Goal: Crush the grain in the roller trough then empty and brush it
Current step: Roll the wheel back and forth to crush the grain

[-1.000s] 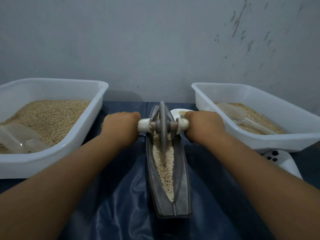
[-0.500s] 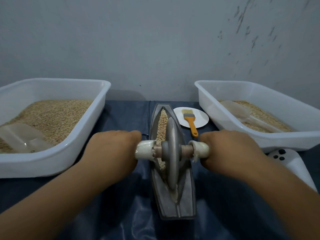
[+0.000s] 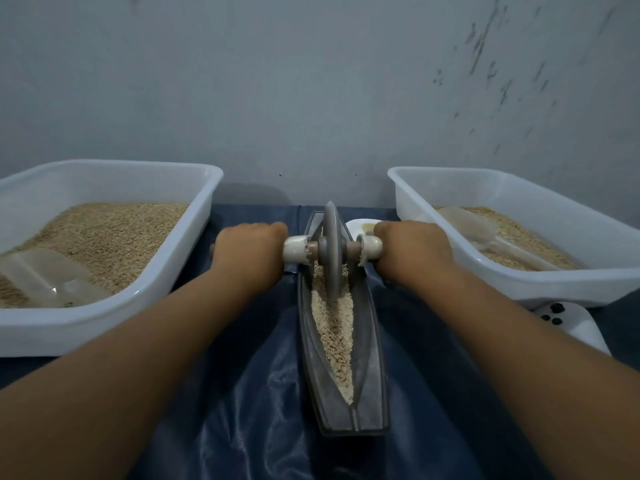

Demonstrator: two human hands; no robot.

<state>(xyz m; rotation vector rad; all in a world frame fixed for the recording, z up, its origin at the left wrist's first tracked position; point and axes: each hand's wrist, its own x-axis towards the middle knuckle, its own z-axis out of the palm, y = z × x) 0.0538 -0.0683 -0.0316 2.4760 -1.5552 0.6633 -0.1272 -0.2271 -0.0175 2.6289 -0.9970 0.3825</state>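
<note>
While grain (image 3: 333,327) is lying along trough (image 3: 370,344) centred on desk, left hand (image 3: 250,252) and right hand (image 3: 412,249) are each gripping one axle handle, keeping roller wheel (image 3: 331,251) upright at far end; even two-sided pressure is likely stopping tilt.

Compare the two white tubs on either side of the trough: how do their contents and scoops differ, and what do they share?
The left tub holds a deeper, wider bed of grain; the right tub holds a shallower layer, with more bare wall showing. The left scoop lies at the near end of its tub; the right scoop lies slanted across the middle, handle toward the near rim. Both tubs are white, rectangular, and each holds grain and one clear scoop.
</note>
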